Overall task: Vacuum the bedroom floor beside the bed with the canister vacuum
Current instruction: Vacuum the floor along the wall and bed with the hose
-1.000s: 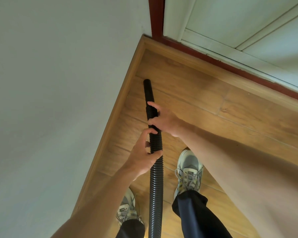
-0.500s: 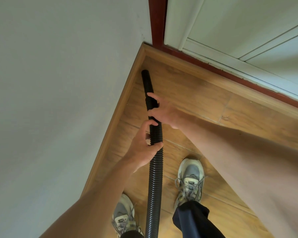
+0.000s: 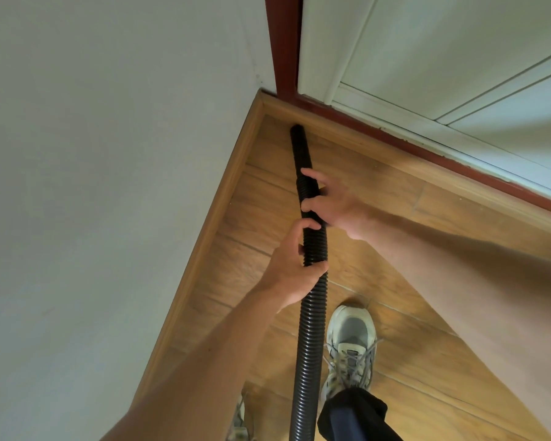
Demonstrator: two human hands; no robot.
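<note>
Nearest you, at the bottom edge of the view, your dark trouser leg [image 3: 357, 418] covers the heel of your right shoe [image 3: 350, 338], a grey-white laced trainer flat on the wood floor [image 3: 268, 192]. Only a sliver of the left shoe [image 3: 239, 421] shows, bottom centre. The black ribbed hose [image 3: 310, 345] comes up btw the two shoes & runs straight on toward the floor's far-left corner.

Your left hand [image 3: 288, 272] grips it approx mid-length, from the left, w/ fingers [image 3: 309, 225] curled over the top & thumb across it on the near side. Just beyond, your right hand [image 3: 337, 208] grips it from the right, w/ fingers [image 3: 310, 205] curled round the ribs & the index finger a bit further along.

Past that hand the hose ends in a smoother black end piece [image 3: 299, 144]. Its tip sits right in the floor's corner, nr the wood skirting [image 3: 210, 237] at the foot of the pale wall [image 3: 109, 154] on the left & the skirting on the door side. Can't tell if the tip touches the boards.

Beyond the corner stand a red-brown door frame [image 3: 283, 43] & a white panelled door [image 3: 427, 43].
</note>
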